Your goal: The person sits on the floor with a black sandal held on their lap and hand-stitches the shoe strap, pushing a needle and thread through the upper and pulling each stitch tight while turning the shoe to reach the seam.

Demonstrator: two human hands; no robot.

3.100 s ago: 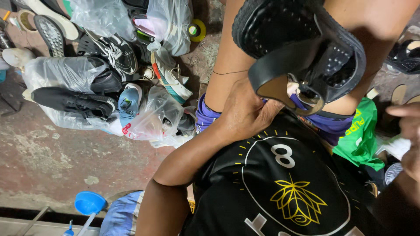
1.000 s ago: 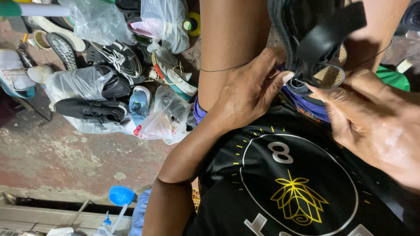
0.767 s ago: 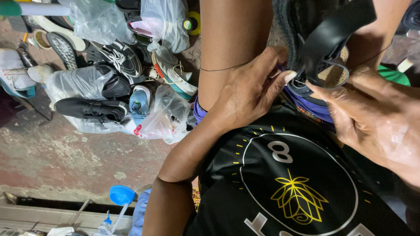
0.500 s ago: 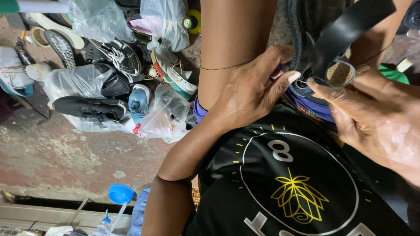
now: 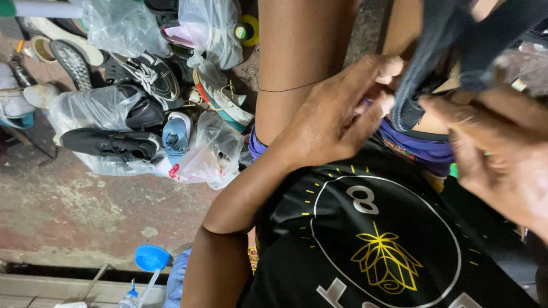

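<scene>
Sandal strap [image 5: 425,68]: dark, matt, leather-like. T-shirt [image 5: 371,251]: black cloth, matt, yellow print. Shoe bags [image 5: 205,151]: clear plastic, glossy, crinkled. Floor [image 5: 74,211]: rough, worn concrete. Funnel [image 5: 151,258]: smooth blue plastic. Shorts [image 5: 419,151]: purple cloth.

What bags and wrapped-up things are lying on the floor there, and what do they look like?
Clear plastic bag: left, crinkled, around a black shoe.
Clear plastic bag with red marks: floor centre, by a blue-and-white shoe.
Clear knotted plastic bag: top, pale shoes inside.
Round yellow-and-green tape roll: top, right of it.
</scene>
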